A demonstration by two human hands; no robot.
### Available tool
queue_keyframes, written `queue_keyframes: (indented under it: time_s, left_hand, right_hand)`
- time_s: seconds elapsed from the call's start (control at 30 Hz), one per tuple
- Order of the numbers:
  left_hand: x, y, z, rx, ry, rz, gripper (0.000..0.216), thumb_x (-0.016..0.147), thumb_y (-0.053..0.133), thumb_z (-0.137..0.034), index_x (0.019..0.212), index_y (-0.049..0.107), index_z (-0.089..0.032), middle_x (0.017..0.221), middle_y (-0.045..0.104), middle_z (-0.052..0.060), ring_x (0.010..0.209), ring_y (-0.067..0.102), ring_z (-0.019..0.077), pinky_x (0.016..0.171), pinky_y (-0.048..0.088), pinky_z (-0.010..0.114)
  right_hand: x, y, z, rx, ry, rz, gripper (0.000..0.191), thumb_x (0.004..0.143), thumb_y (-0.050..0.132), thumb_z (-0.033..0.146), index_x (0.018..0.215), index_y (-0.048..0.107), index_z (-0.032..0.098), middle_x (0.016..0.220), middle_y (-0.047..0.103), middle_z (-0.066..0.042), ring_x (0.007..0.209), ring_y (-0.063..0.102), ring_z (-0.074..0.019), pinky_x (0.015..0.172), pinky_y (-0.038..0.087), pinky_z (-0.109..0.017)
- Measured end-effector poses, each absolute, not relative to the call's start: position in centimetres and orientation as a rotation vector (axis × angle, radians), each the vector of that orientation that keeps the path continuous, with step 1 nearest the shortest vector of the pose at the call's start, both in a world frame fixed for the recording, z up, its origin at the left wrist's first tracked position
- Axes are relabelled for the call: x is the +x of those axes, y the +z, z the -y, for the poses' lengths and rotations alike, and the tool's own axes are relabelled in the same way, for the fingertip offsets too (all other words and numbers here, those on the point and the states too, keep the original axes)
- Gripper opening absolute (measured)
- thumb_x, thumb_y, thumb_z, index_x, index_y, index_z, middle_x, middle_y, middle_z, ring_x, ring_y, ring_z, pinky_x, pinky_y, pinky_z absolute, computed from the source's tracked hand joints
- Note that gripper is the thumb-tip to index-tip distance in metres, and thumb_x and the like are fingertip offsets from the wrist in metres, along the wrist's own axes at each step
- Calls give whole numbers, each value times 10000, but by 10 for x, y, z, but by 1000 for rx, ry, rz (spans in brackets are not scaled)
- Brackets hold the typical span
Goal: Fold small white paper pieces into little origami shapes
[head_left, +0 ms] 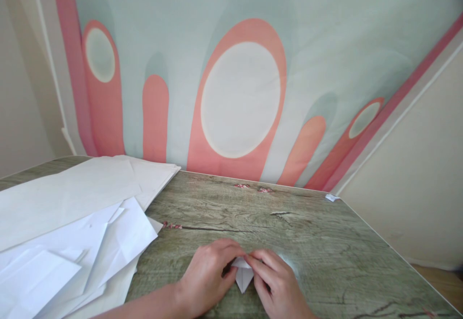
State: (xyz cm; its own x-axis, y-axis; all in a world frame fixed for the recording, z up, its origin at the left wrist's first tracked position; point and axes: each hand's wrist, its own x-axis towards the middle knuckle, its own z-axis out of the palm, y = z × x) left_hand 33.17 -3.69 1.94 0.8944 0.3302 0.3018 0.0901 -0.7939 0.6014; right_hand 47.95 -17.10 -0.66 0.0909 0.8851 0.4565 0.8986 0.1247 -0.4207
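A small piece of folded white paper (244,279) is held between my two hands, low over the table near its front. Its lower end comes to a point facing me, and a crease runs down its middle. My left hand (211,273) pinches the paper's left side between thumb and fingers. On the other side, my right hand (277,280) grips the upper right edge, with the fingertips of both hands close together at the top. Fingers cover part of the paper's upper edge.
Large white sheets (72,188) are stacked on the left of the wood-patterned table (210,203). Loose creased papers (126,232) lie over them. A small white scrap (332,197) sits at the far right corner. Behind the table hangs a green and coral patterned backdrop (173,34).
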Motion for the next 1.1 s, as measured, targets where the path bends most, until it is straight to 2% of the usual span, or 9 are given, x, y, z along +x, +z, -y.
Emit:
queue_keyframes:
  time_s: [0.13,0.33,0.67,0.9,1.1]
  left_hand:
    - [330,19,34,2640,562,-151,301,779,506,-80,1003,640,-230,973,678,35,939,613,202,869,457,289]
    - [329,21,37,2925,489,-47,163,876,489,-137,963,619,-182,907,673,46,897,623,189,832,484,291]
    - [329,19,46,3171,314,-16,171,857,598,-175,1024,607,-136,1057,638,71,994,579,231,862,474,356]
    - [324,28,49,3107,361,80,44,878,573,-171,914,594,-155,897,629,26,804,592,189,736,489,312]
    - [322,29,51,3136,359,196,80,910,502,-181,897,574,-148,864,635,37,749,591,186,659,489,295]
  right_hand:
    - [480,-3,171,-1737,-93,1885,419,825,420,46,1163,594,223,932,616,-79,834,569,-215,717,490,-336]
    - [478,1,172,-1690,-176,2023,383,792,443,10,1107,596,164,945,608,-95,839,549,-225,716,485,-361]
    - [477,-1,174,-1820,-124,2062,412,740,522,-14,1112,593,147,1024,594,-80,911,529,-218,822,450,-352]
    - [474,6,173,-1871,-18,2052,327,802,507,57,1094,602,171,1015,589,-75,920,518,-218,824,439,-357]
    - [473,6,173,-1882,24,2046,318,818,491,70,1103,593,167,1018,586,-82,932,511,-222,829,438,-367]
